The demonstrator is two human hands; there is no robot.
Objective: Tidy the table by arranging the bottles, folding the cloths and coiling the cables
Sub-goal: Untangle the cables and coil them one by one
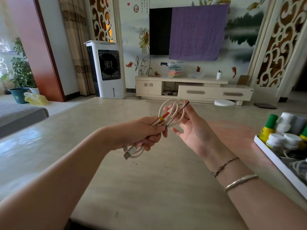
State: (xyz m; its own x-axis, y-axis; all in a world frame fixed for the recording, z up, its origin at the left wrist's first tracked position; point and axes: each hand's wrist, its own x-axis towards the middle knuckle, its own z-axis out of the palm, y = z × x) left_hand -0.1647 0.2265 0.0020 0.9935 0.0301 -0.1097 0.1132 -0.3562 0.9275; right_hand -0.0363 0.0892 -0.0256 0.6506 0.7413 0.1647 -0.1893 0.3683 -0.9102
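The coiling step looks to be near its end for this one cable (167, 113): the white braided lead is gathered into several loops held up above the middle of the table (149, 188), with its USB plug (127, 155) hanging out below the left hand (141, 131). That hand is closed around the pinched waist of the bundle. The right hand (191, 128) is mostly open, palm toward the camera, its fingers spread and stretching a thin black band (177, 115) across the upper loops, seemingly to bind them. At the table's right edge a white tray (272, 156) already holds upright bottles (268, 128), green-capped and white-capped, and what seem to be other coiled cords lie at its nearer end, so the bottle arranging appears largely done. No cloths show on the table, so whether the folding is finished cannot be told. What seems left here is securing the band and setting the coil in the tray. Open surface lies all around the hands, toward the left and near edges; only the tray crowds the right edge, and the path to it from the hands is unobstructed.
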